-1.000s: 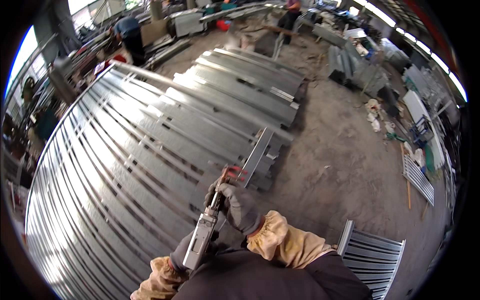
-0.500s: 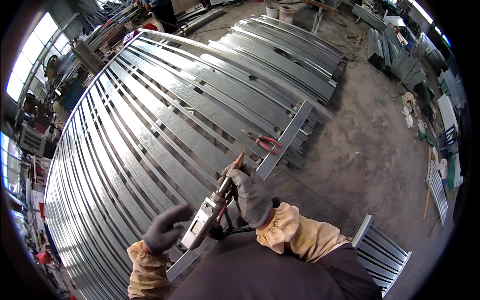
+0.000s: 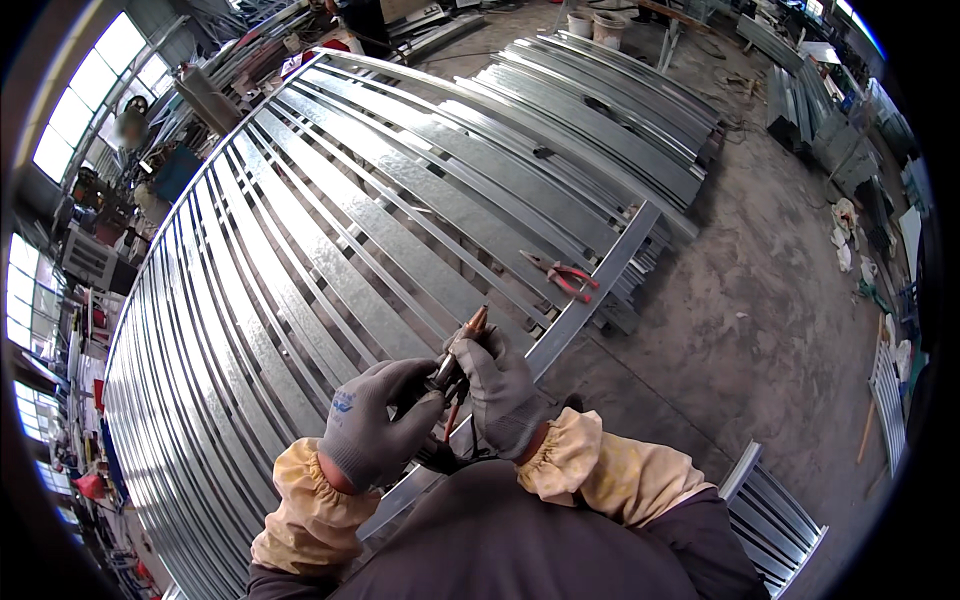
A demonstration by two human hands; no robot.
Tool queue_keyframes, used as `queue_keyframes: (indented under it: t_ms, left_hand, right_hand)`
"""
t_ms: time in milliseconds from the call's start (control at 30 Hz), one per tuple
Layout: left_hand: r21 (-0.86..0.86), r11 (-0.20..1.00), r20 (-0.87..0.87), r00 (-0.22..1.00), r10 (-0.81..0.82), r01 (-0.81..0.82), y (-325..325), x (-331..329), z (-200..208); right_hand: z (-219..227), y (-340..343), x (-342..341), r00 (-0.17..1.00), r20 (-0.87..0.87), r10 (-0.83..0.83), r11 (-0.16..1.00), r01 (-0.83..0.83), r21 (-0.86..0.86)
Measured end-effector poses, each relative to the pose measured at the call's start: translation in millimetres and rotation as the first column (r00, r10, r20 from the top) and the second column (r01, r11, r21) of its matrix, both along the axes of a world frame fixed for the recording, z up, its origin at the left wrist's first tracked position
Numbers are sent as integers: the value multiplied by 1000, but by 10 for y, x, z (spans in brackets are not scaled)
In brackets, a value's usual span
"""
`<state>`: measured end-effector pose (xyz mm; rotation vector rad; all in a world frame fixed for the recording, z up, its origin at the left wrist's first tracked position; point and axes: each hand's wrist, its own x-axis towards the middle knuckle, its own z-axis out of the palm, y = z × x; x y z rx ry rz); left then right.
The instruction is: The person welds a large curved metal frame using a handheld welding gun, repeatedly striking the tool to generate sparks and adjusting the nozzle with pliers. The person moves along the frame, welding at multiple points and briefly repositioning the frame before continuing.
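So, both hands are up close together right in front of the person's chest, working on a welding torch [image 3: 462, 352]. The left hand [image 3: 378, 432] wears a grey knit glove and is curled around the torch's dark lower body, fingers wrapped tight. The right hand [image 3: 500, 395], in the same kind of grey glove, is pinched on the upper part of the torch just below the copper-coloured nozzle [image 3: 476, 322], which sticks up and tilts to the right, out past the fingertips. Neither hand is spread at all, both are closed on the tool. Can't really make out what the fingertips are doing at the neck, it's too small and hidden by the gloves.

Both wrists have pale yellow cloth sleeve covers [image 3: 590, 470] gathered with elastic, over a dark jacket.

Under and beyond the hands is a big rack of long galvanised steel strips [image 3: 330, 250] laid side by side, running from near the person away to the upper right. One steel channel [image 3: 590, 290] lies along the right edge of the stack, running from just under the hands out toward the far end. A pair of red-handled pliers [image 3: 560, 275] lies on the strips, just beside that channel and well apart from the hands. Off to the right it's bare concrete floor [image 3: 760, 330], with a smaller ribbed metal panel [image 3: 780, 515] lying by the person's right elbow.
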<state>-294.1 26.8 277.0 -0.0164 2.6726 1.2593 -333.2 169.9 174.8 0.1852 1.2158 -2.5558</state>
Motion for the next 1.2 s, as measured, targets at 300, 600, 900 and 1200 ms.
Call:
queue_keyframes:
  t_ms: [300,600,900,1200]
  left_hand:
    - [441,896,121,987,-106,42,-389,-231,-335]
    - [828,454,-13,822,-570,328,-263,-728,-874]
    - [851,257,-254,787,-563,458,-138,-729,-1196]
    - [883,316,-209,894,-397,347,-41,-462,-1111]
  right_hand:
    - [20,5,62,998,-10,66,996,-66,-57]
    - [-141,91,182,970,-93,225,972,-231,-53]
    - [-262,86,330,957,-32,288,950,-290,-115]
    - [-269,182,501,951,-12,309,845,-281,-454]
